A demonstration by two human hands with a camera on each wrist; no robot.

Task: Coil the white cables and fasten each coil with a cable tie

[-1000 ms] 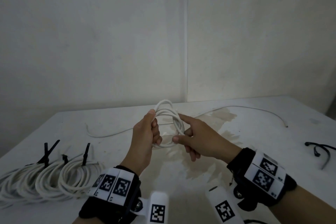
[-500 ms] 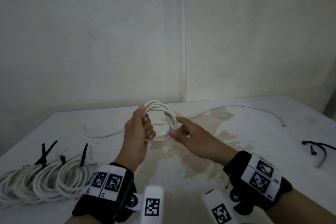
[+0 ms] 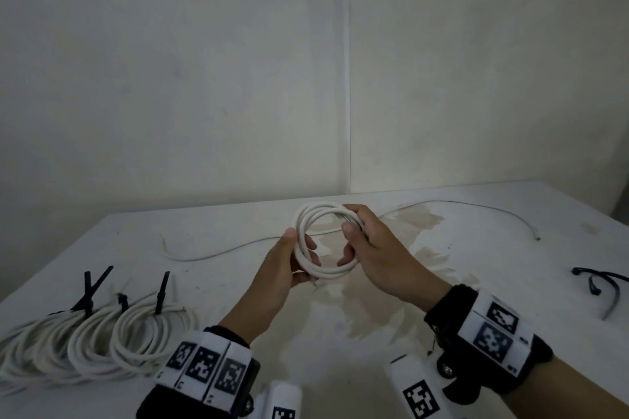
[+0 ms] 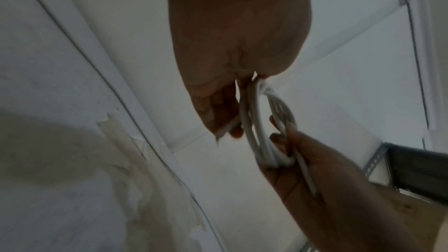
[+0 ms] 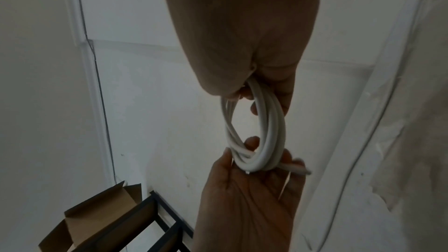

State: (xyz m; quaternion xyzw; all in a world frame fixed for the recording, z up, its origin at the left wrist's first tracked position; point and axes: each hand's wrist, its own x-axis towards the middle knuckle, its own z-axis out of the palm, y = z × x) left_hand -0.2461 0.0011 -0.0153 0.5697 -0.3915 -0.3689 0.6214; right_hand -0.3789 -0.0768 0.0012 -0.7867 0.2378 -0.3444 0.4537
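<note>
A small coil of white cable (image 3: 326,274) hangs above the table's middle, held between both hands as a round ring facing me. My left hand (image 3: 295,250) grips its near left side, thumb on top and fingers curled beneath. My right hand (image 3: 354,231) grips the far right side, fingers curled over the strands. In the left wrist view the coil (image 4: 254,122) runs from the left hand (image 4: 225,114) to the right hand (image 4: 298,156). In the right wrist view a short cable end (image 5: 300,171) sticks out past the left hand (image 5: 242,183).
Three tied coils (image 3: 136,337) with black cable ties (image 3: 161,289) lie at the table's front left. A loose white cable (image 3: 238,247) stretches across the back. Spare black ties (image 3: 594,282) lie at the right. The white table (image 3: 340,367) is stained. The right wrist view shows a cardboard box (image 5: 97,217).
The coil has turned from nearly edge-on to a round ring facing me. My right hand shifted from pinching its side to gripping its far right part.
</note>
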